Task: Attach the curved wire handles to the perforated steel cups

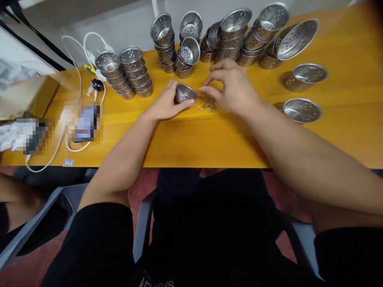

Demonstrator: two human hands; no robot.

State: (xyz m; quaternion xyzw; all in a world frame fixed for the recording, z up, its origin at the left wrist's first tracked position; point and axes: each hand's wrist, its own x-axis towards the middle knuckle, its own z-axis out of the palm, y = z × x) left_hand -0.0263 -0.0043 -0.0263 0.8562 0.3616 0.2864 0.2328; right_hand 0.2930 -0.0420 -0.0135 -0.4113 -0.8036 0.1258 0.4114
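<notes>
Metal cup [181,94] is located near the middle of the wooden table [197,139], tilted, with its mouth turned up and toward the right hand [236,85]. The left hand [166,102] is closed around it: thumb along the near side, fingers at the far left side. This hold appears to steady the cup and leave its mouth accessible.

The right hand is held at the thin wire pieces [210,104], thumb and index fingertip close together, remaining fingers bent. The wires lie just beside the cup, between the 2 hands, probably for short reach. Nested cup stacks [138,73] stand toward the wall [128,24], likely to save surface and avoid the forearms; 2 loose cups [309,75] stand apart at the right.

Limits of view:
- Whether the right fingertips pinch a wire cannot be told.
- Contents of the held cup and its contact with the table cannot be confirmed.
- Wires overlap and cannot be counted.
- The right hand may cover part of the pile.
- The phone [86,123] is pixelated.
- Another person's leg [20,197] is cut off at the left edge.
</notes>
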